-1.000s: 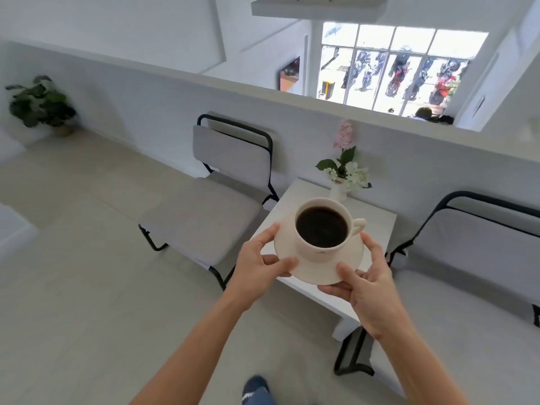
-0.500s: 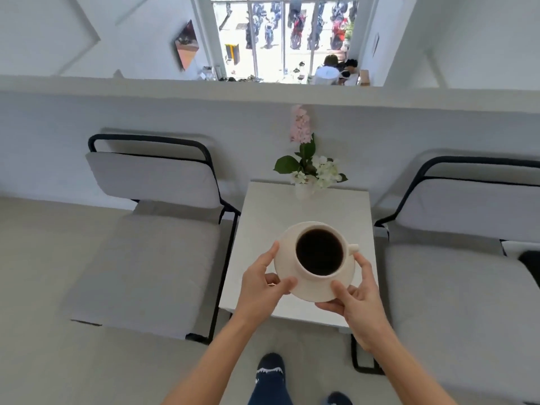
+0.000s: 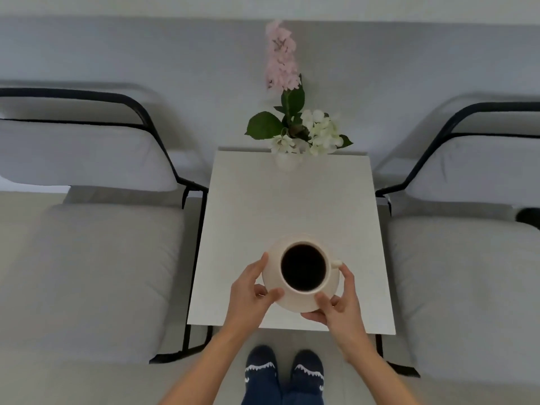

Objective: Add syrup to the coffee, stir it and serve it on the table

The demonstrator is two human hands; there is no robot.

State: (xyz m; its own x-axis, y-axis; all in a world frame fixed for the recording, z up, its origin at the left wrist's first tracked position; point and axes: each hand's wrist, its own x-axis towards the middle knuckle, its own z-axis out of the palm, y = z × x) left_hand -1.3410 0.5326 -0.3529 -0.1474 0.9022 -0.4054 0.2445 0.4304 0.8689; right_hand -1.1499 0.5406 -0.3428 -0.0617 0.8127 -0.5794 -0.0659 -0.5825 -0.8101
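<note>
A cream cup of black coffee (image 3: 304, 270) stands on a cream saucer (image 3: 295, 302), its handle pointing right. My left hand (image 3: 251, 290) grips the saucer's left edge, thumb on the rim. My right hand (image 3: 336, 302) grips the saucer's right front edge from below. The saucer is held over the near half of the small white table (image 3: 292, 200); I cannot tell whether it touches the top.
A vase of pink and white flowers (image 3: 292, 127) stands at the table's far edge against the grey wall. Grey cushioned chairs with black frames flank the table, one left (image 3: 87, 258), one right (image 3: 467, 273). My feet (image 3: 283, 372) are at the table's near edge.
I have stepped up to the table and my view has tilted down. The cup and saucer, held by both hands, have moved from beyond the table's front edge to over its near half.
</note>
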